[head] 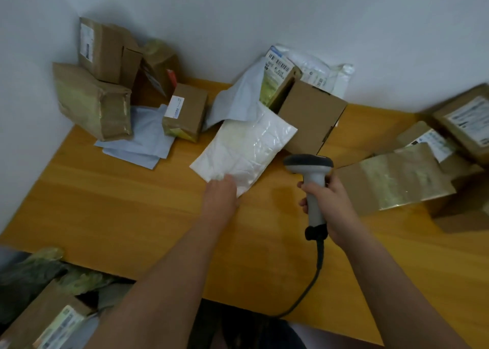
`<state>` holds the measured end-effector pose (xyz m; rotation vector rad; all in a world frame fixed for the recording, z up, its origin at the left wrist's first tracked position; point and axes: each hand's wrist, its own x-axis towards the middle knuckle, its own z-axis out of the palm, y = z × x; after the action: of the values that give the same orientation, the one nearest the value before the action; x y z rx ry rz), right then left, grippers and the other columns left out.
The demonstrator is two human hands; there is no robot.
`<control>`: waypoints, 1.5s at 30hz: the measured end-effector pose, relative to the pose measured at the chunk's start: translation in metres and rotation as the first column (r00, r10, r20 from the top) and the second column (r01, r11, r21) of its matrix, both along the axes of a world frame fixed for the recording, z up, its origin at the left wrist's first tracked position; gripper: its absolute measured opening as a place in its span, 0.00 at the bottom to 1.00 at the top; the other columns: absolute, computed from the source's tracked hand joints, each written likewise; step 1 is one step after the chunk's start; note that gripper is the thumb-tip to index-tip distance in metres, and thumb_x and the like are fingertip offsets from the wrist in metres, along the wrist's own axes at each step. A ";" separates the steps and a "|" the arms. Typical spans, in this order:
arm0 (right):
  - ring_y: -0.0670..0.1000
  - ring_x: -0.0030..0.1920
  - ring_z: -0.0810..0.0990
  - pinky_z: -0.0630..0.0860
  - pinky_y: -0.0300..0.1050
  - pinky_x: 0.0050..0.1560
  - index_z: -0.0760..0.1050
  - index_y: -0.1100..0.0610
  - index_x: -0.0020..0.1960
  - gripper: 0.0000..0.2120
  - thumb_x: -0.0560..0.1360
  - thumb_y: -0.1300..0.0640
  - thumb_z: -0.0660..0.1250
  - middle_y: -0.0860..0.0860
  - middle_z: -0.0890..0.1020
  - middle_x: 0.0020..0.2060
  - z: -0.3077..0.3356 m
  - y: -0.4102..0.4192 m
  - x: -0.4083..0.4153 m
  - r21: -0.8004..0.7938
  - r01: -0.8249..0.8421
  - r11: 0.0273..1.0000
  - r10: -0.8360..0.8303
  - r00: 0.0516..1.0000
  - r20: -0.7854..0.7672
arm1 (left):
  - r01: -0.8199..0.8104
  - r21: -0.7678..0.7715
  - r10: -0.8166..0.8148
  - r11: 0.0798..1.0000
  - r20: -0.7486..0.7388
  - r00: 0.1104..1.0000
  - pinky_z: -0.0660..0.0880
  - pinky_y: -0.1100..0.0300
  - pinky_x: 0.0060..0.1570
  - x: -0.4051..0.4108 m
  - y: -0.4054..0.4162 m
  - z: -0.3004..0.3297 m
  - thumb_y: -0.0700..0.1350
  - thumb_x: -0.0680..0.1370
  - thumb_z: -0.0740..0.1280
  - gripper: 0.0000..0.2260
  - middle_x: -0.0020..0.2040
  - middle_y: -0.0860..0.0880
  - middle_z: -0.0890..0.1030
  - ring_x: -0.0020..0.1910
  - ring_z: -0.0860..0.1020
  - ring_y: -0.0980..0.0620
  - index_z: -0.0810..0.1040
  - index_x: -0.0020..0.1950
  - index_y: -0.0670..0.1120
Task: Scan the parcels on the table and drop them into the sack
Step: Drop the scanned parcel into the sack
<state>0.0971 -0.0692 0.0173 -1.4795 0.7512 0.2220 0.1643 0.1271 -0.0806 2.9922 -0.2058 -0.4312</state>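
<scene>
- The left hand (221, 195) reaches forward over the wooden table (119, 203); its fingers are closed on the near corner of a white plastic mailer bag (244, 147), pinching the edge, with the fingertips hidden under the bag.
- The right hand (326, 203) is wrapped tight around the grey handle of a barcode scanner (312, 179); the scanner's dark head sits just right of the white bag, and its cable runs back from the handle towards the near table edge.
- The white bag is flat, crinkled and glossy, lying slantwise at the middle of the table; no label shows on its upper face; its far end touches a plain brown box (312, 121) just behind and to the right of it.
- Behind the white bag, against the wall, lie a grey mailer bag (235, 102) and a parcel with a barcode label (276, 68); more white bags are heaped beyond.
- Left of the white bag, well apart, several taped brown boxes (105, 84) are stacked in the corner, with a small labelled box (185, 113) and flat grey bags (143, 142) beside them.
- Right of the white bag, beyond the scanner, more taped brown boxes (397, 179) crowd the table's end.
- Nearer than the white bag, below the table's near left edge, a sack (34, 274) holds boxed parcels; the picture is blurred there.
</scene>
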 end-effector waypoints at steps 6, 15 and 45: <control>0.54 0.37 0.79 0.77 0.48 0.37 0.69 0.57 0.63 0.16 0.77 0.60 0.68 0.61 0.79 0.54 0.009 0.009 -0.021 0.028 0.070 0.997 -0.071 0.997 0.019 | -0.097 -0.162 0.081 0.982 -0.102 0.991 0.73 0.58 0.43 -0.061 0.035 -0.007 0.41 0.79 0.62 0.15 0.55 0.44 0.80 0.52 0.79 0.46 0.68 0.66 0.44; 0.53 0.36 0.79 0.77 0.46 0.37 0.69 0.59 0.65 0.15 0.79 0.59 0.66 0.57 0.79 0.45 0.043 0.015 -0.076 0.162 0.140 0.977 -0.164 0.976 0.145 | -0.716 -0.667 0.224 -0.205 -0.744 0.629 0.80 0.45 0.51 -0.107 0.061 0.058 0.30 0.78 0.60 0.18 0.57 0.42 0.80 0.54 0.81 0.40 0.69 0.65 0.45; 0.52 0.38 0.82 0.79 0.46 0.40 0.79 0.60 0.54 0.11 0.78 0.53 0.68 0.58 0.81 0.41 0.062 -0.047 -0.096 -0.050 -0.326 0.944 0.329 0.943 0.045 | -0.556 -0.408 0.512 0.724 -0.222 0.830 0.71 0.57 0.47 -0.122 0.046 0.063 0.34 0.78 0.61 0.20 0.68 0.43 0.71 0.59 0.75 0.42 0.71 0.70 0.46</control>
<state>0.0015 -0.1166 0.0796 -1.6404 0.4649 0.4197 0.0427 0.1726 -0.0179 2.3937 0.4990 -0.3818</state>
